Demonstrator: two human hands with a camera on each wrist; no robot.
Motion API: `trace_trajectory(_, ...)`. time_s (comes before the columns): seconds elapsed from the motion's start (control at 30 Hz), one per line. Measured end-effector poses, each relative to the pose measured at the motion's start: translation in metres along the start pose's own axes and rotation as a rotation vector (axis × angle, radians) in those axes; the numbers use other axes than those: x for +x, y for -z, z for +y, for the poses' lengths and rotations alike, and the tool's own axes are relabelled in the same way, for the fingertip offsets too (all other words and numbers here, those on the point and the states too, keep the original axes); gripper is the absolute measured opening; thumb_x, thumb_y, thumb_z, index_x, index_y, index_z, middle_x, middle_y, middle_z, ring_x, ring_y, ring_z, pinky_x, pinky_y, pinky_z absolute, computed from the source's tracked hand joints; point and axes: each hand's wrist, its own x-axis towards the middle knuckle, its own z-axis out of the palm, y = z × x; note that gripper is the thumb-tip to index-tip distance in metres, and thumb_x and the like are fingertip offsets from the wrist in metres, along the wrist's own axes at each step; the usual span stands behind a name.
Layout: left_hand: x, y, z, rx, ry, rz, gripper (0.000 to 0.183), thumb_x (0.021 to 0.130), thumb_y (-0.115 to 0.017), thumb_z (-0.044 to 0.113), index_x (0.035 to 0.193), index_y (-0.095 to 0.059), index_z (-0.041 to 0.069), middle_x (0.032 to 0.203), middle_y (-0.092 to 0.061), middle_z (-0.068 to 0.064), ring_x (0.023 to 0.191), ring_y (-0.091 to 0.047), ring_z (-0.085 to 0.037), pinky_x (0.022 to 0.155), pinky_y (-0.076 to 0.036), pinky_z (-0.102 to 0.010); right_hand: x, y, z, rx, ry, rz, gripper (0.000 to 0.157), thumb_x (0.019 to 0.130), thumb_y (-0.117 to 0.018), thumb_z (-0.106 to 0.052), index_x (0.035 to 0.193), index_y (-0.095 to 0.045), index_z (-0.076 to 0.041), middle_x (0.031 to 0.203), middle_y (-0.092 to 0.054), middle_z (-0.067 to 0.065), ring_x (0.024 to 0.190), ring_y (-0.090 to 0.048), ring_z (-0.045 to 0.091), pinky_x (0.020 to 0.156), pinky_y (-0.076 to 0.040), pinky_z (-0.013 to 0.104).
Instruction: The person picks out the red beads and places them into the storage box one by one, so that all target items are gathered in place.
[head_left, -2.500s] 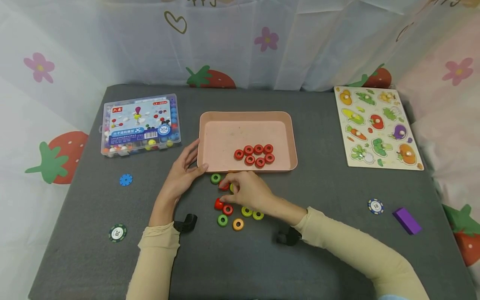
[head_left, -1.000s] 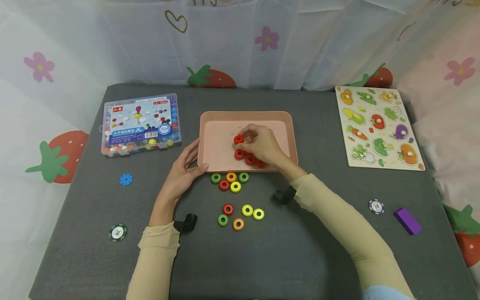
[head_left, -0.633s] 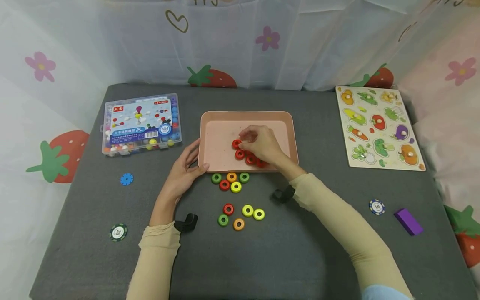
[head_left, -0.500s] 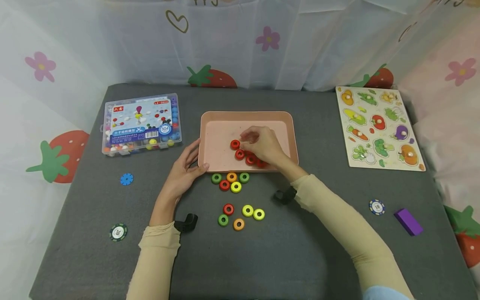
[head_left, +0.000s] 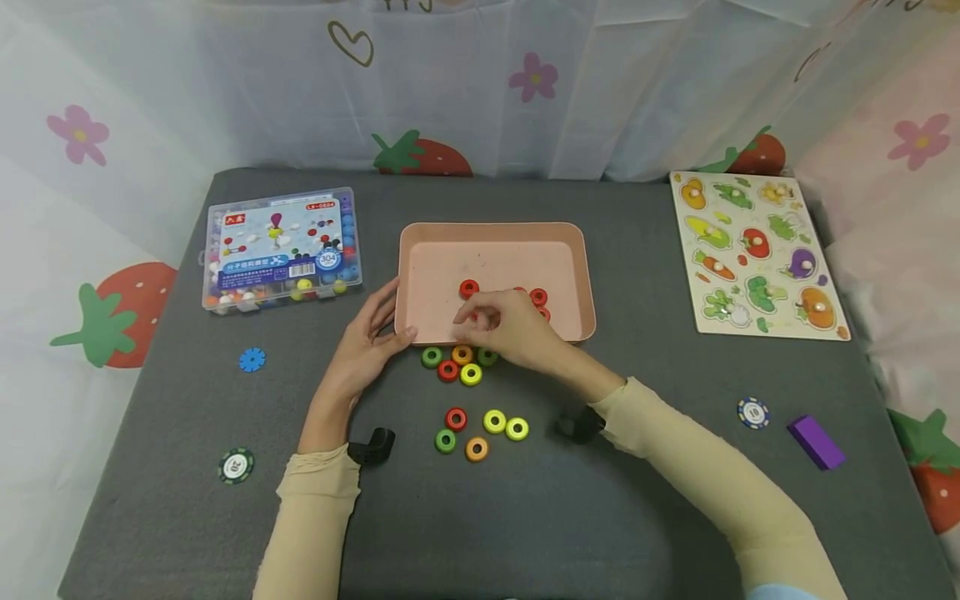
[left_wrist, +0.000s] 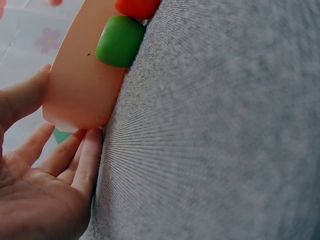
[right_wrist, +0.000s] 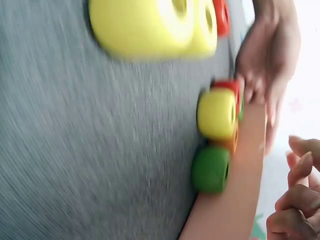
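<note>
My left hand (head_left: 360, 346) holds the near left corner of the pink tray (head_left: 442, 250). In the left wrist view the thumb is at the rim and the fingertips meet the end wall. My right hand (head_left: 510, 325) hovers over the tray's front edge with loosely bent fingers and nothing between them. A red bead (head_left: 469, 288) with a hole lies in the tray, left of other red beads (head_left: 538, 297) partly hidden by that hand. Before the tray sit a green bead (head_left: 431, 357), an orange bead (head_left: 462, 354), a red bead (head_left: 447, 371) and a yellow bead (head_left: 471, 374).
Nearer the front lie yellow beads (head_left: 494, 421), a red, a green and an orange one. A clear box (head_left: 281, 250) of colored balls stands back left, a vegetable puzzle board (head_left: 757, 254) back right. Poker chips (head_left: 236, 466) and a purple block (head_left: 816, 442) lie at the sides.
My right hand carried a red bead from the table into the tray, set it down left of the others and let go. It then moved toward the tray's front edge. My left hand stayed put.
</note>
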Motion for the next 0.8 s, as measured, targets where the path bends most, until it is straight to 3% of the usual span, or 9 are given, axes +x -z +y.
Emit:
trace_trajectory(0.17, 0.0, -0.001, 0.0, -0.002, -0.002, 0.001, 0.077, 0.097, -0.068, 0.02, 0.16, -0.025, 0.025, 0.162, -0.034, -0.004, 0.137, -0.048, -0.035, 0.109, -0.04, -0.054, -0.015, -0.012, -0.009, -0.065, -0.003, -0.115, 0.018, 0.086, -0.081, -0.024, 0.101, -0.078, -0.015, 0.053, -0.05, -0.004, 0.045, -0.042, 0.011, 0.047, -0.034, 0.025)
trace_trajectory(0.3, 0.0, -0.001, 0.0, 0.003, -0.005, 0.003, 0.076, 0.097, -0.068, 0.02, 0.16, -0.026, 0.026, 0.161, -0.034, -0.004, 0.138, -0.048, -0.033, 0.109, -0.04, -0.053, -0.023, -0.022, -0.01, -0.099, -0.048, -0.177, 0.027, 0.084, -0.083, -0.026, 0.108, -0.078, -0.014, 0.06, -0.059, -0.003, 0.044, -0.042, 0.008, 0.046, -0.033, 0.023)
trace_trajectory(0.43, 0.001, 0.0, -0.001, 0.006, -0.006, 0.007, 0.076, 0.097, -0.068, 0.021, 0.16, -0.026, 0.026, 0.161, -0.035, -0.003, 0.139, -0.047, -0.031, 0.109, -0.04, -0.053, -0.027, -0.029, -0.006, -0.119, -0.081, -0.168, 0.032, 0.083, -0.084, -0.025, 0.112, -0.078, -0.014, 0.081, -0.07, -0.005, 0.043, -0.043, 0.006, 0.044, -0.034, 0.022)
trace_trajectory(0.67, 0.0, -0.001, -0.001, 0.004, 0.001, 0.007, 0.076, 0.097, -0.068, 0.021, 0.16, -0.026, 0.026, 0.162, -0.034, -0.003, 0.139, -0.047, -0.031, 0.109, -0.04, -0.052, -0.028, -0.035, -0.001, -0.134, -0.11, -0.127, 0.032, 0.084, -0.083, -0.023, 0.114, -0.077, -0.014, 0.051, -0.052, -0.002, 0.04, -0.043, 0.008, 0.04, -0.032, 0.023)
trace_trajectory(0.8, 0.0, 0.0, 0.0, 0.006, -0.002, 0.004, 0.077, 0.097, -0.068, 0.022, 0.16, -0.025, 0.026, 0.162, -0.033, -0.003, 0.14, -0.046, -0.031, 0.109, -0.04, -0.052, -0.028, -0.038, 0.0, -0.161, -0.092, -0.116, 0.029, 0.084, -0.083, -0.023, 0.111, -0.078, -0.015, 0.063, -0.062, -0.005, 0.044, -0.048, 0.006, 0.044, -0.036, 0.023)
